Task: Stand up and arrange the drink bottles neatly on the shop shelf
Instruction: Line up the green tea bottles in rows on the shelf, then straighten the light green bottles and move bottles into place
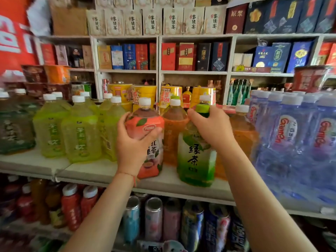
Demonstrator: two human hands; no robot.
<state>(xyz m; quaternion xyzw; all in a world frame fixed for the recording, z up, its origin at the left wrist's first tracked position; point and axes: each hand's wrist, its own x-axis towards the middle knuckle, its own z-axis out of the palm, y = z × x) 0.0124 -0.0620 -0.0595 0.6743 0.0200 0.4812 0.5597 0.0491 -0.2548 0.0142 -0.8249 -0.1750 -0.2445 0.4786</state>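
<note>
A tall red-tea bottle (151, 124) with a pink-orange label and white cap stands upright on the white shelf (94, 171). My left hand (133, 142) grips its upper body, thumb on the right side. Beside it to the right stands a green-tea bottle (196, 160) with a green cap. My right hand (211, 128) grips its neck and shoulder from above. Two orange drink bottles (172, 131) stand just behind these two.
Several yellow-green bottles (80, 131) stand in rows at the left, with dark tea bottles (14, 131) beyond them. Shrink-wrapped water bottles (294, 139) fill the right. Smaller bottles (152, 219) sit on the shelf below. Boxed goods (185, 57) line the wall shelves behind.
</note>
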